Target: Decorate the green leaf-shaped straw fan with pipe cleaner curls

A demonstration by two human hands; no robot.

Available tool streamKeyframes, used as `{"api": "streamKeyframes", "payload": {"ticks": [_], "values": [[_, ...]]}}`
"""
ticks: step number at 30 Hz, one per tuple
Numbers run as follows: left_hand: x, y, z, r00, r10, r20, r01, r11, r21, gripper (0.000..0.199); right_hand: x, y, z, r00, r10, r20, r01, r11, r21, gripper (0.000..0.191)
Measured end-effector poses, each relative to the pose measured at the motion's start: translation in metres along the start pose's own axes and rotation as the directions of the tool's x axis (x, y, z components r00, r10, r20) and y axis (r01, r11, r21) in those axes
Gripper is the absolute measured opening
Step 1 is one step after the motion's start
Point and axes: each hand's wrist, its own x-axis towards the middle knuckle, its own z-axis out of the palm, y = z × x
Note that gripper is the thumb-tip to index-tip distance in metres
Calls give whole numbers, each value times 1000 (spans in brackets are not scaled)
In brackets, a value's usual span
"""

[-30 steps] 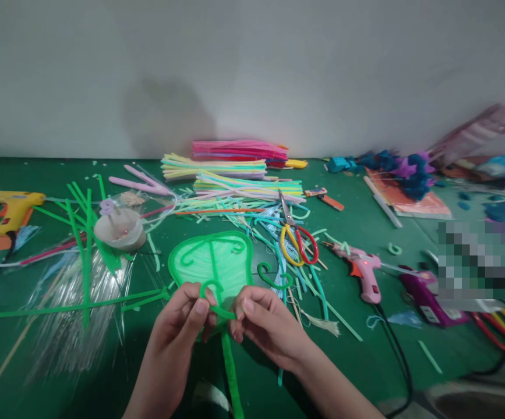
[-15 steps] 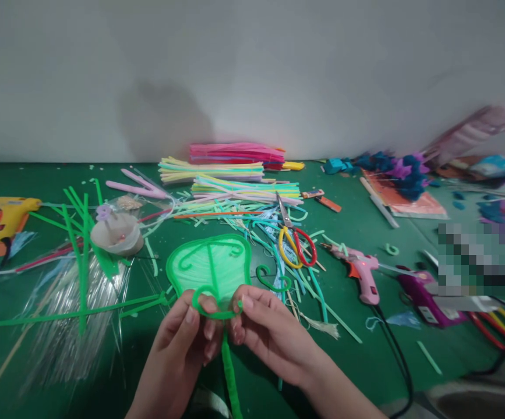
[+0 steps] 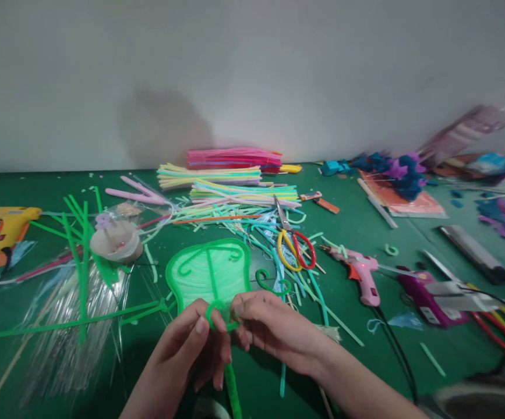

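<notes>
- As I look down through the head camera, the green curl (image 3: 217, 304) is in front of me, held up between both hands over the bottom part of the green panel (image 3: 200, 276).
- My left hand (image 3: 191, 343) pinches the looped end, and the loop seems to ring a fingertip.
- My right hand (image 3: 274, 329) closes on the opposite end, although its bunched fingers hide the exact grip.
- The relation I judge to matter most is the curl against the panel: its lower run goes roughly crosswise from hand to hand, while the green stem (image 3: 233, 390) runs lengthwise, from beneath the hands towards me, leaning a little to the right.
- Neither hand has the clear advantage in reach; the curl sits between them, with the round part nearer the left and the tail nearer the right.
- I cannot tell whether the curl touches the panel or is only in front of it.
- Just beyond the right hand, a loose green scroll (image 3: 266, 288) lies on the bench (image 3: 16, 186), beside the panel's right edge, so the right hand is the nearer one to it.
- Past that scroll lie the scissors (image 3: 285, 221), blades pointing away from me, with the pink glue gun (image 3: 368, 282) farther right.
</notes>
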Motion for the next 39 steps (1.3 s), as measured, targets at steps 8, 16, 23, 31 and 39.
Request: {"api": "streamKeyframes", "payload": {"ticks": [8,16,23,31,39], "values": [[3,-5,2,999,-5,36,17,935,-354,30,-1,0,-2,985,-52,166,34,994,108,31],[-2,4,5,987,-121,-108,80,943,-324,34,-1,-1,-4,978,-51,204,48,999,21,31],[-5,11,-3,986,65,-154,-30,976,218,41,-9,-16,-1,983,-110,146,169,849,-501,30],[-4,15,-12,992,84,-97,-28,879,476,41,-7,-20,-5,956,-172,238,289,686,-668,19],[2,16,-20,998,63,-16,-43,831,554,40,-3,-19,-7,955,-181,234,295,638,-711,16]]}}
